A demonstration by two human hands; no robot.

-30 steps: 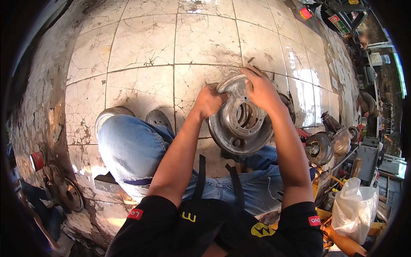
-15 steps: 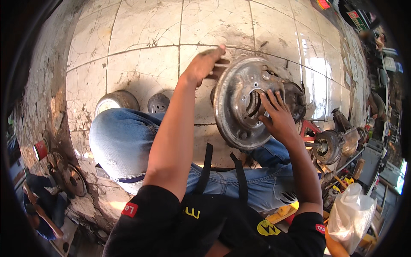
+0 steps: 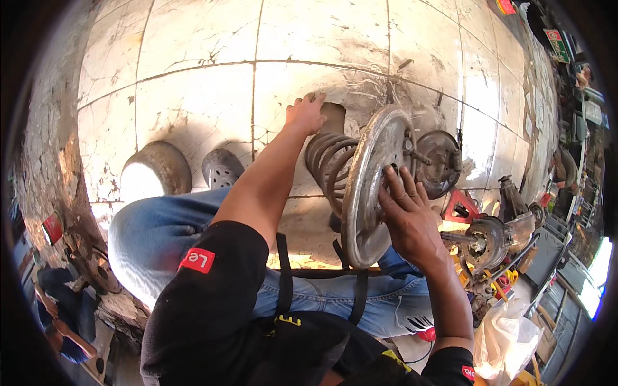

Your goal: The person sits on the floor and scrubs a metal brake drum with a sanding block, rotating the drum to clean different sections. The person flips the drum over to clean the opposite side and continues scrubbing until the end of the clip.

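Note:
A round, worn metal brake backing plate [image 3: 368, 193] stands tilted between my hands, its face turned to the right. Behind it, on its left side, a rusty coil spring [image 3: 325, 161] is visible. My right hand [image 3: 410, 215] lies against the plate's face with fingers stretched out near its central opening. Beyond the spring's far end, my left hand [image 3: 305, 116] has its fingers apart, beside a brown-grey patch that I cannot make out. Whether that hand touches the spring is unclear.
A second brake plate [image 3: 438, 164] lies right of the first. Farther right stand a red stand [image 3: 460, 207] and a hub assembly [image 3: 487, 241]. Left of my forearm are a metal bowl [image 3: 168, 164] and a dark perforated shoe toe [image 3: 222, 168]. Another person [image 3: 64, 302] sits at lower left.
The backing plate has turned more edge-on and moved slightly right, so the coil spring behind it shows. My left hand has moved left and down, away from the plate's rim.

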